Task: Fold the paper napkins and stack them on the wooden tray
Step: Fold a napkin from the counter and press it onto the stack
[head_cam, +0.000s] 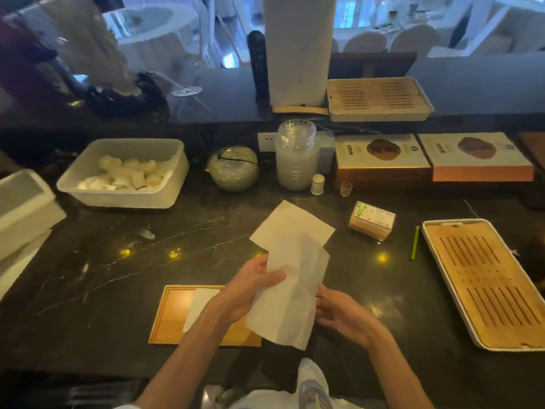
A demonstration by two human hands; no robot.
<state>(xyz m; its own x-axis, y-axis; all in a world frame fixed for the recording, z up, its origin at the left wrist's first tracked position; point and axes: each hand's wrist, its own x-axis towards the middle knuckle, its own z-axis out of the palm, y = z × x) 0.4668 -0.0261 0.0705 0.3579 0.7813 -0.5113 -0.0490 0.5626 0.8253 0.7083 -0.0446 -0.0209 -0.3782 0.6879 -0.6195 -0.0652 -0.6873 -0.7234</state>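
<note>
Left hand (253,290) grips napkin (292,290) left edge; right hand (342,317) relaxed, beside right edge.

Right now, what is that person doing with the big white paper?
A person is folding a thin white paper napkin above the dark marble counter. The left hand grips its left edge, and the right hand is open at its right edge. The flat rectangular wooden tray beneath the left forearm already has one folded white napkin lying on it. The one in hand is not on the tray yet.
</note>
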